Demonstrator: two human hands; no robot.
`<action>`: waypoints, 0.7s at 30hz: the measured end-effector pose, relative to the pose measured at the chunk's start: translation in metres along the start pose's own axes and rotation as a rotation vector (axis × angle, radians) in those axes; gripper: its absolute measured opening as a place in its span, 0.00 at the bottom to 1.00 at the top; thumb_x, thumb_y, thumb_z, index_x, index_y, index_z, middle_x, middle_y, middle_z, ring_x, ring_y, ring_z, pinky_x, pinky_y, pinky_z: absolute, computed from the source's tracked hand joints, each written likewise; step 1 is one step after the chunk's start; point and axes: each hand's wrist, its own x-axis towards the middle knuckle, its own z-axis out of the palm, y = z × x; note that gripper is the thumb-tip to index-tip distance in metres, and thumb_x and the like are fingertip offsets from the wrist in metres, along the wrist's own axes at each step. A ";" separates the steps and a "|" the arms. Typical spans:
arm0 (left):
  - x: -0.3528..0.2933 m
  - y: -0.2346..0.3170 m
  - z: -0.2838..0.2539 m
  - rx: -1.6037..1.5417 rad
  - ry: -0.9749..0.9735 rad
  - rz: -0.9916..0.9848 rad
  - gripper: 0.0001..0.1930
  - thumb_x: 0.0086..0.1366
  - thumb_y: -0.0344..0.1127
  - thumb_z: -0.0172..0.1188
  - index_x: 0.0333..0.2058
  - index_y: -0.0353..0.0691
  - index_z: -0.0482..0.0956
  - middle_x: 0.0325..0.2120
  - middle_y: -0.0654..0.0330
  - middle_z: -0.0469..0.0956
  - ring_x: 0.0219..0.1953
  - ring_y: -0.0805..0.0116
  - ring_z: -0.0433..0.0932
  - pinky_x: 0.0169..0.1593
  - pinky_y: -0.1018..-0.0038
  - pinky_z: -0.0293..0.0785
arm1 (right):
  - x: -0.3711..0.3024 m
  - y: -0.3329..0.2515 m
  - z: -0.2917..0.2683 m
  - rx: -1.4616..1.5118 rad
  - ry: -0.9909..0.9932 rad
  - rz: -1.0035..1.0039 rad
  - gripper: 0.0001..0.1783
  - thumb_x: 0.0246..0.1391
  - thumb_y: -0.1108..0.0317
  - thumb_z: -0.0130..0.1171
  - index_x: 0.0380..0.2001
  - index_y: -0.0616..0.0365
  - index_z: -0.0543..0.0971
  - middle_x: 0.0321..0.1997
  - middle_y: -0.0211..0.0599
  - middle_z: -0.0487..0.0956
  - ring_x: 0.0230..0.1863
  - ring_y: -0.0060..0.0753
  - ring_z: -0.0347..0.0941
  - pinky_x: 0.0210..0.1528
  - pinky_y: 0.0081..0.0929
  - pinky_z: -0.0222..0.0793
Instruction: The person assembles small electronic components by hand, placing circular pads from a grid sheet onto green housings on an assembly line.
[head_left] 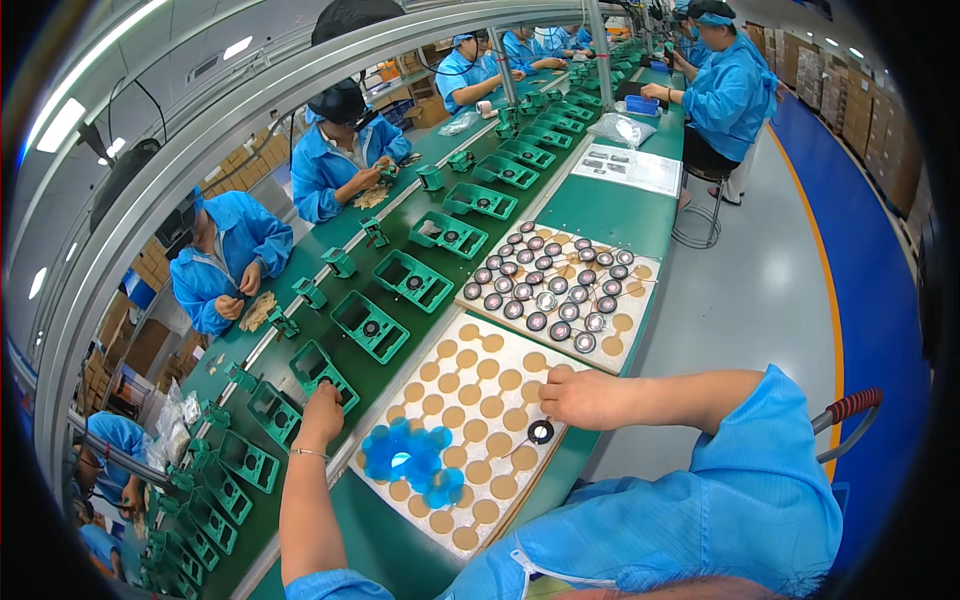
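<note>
My left hand (320, 414) reaches onto the conveyor, its fingers closed on a small round black speaker, mostly hidden, inside a green plastic housing (312, 362). Over the right edge of a white foam tray (425, 348) with round tan recesses, my right hand (572, 397) is curled, fingertips pressed together; what they hold is hidden. Just below it lies a black-rimmed round speaker (540, 432) with a thin wire. Translucent blue discs (401, 452) are piled on the tray's left part. Beyond, a second foam tray (640, 290) carries many round speakers (545, 300) with wires.
Green housings (413, 281) line the dark green conveyor (400, 330), with smaller green parts (339, 262) along its far edge. Co-workers in blue (232, 255) sit opposite. A printed sheet (630, 168) and a plastic bag (622, 129) lie farther up. A red-and-black handle (855, 404) stands at right.
</note>
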 end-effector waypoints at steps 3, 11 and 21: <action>-0.020 0.028 -0.017 -0.136 0.211 0.124 0.09 0.51 0.22 0.51 0.33 0.35 0.71 0.47 0.42 0.68 0.50 0.42 0.67 0.53 0.59 0.64 | -0.007 -0.008 0.001 -0.012 0.051 0.009 0.07 0.43 0.73 0.52 0.29 0.60 0.75 0.37 0.35 0.72 0.45 0.38 0.66 0.42 0.28 0.70; -0.109 0.149 -0.069 -0.360 0.221 0.441 0.09 0.54 0.26 0.56 0.36 0.37 0.73 0.46 0.50 0.71 0.48 0.51 0.69 0.50 0.63 0.68 | -0.002 -0.021 0.010 -0.294 0.046 -0.023 0.07 0.39 0.72 0.55 0.25 0.63 0.77 0.33 0.40 0.74 0.37 0.41 0.71 0.33 0.28 0.73; -0.152 0.195 -0.033 -1.206 -0.238 0.206 0.19 0.65 0.32 0.50 0.54 0.36 0.64 0.50 0.56 0.69 0.50 0.65 0.71 0.53 0.71 0.67 | 0.020 -0.049 -0.004 0.219 0.721 0.154 0.05 0.42 0.72 0.58 0.27 0.54 0.75 0.29 0.28 0.77 0.31 0.31 0.74 0.29 0.28 0.71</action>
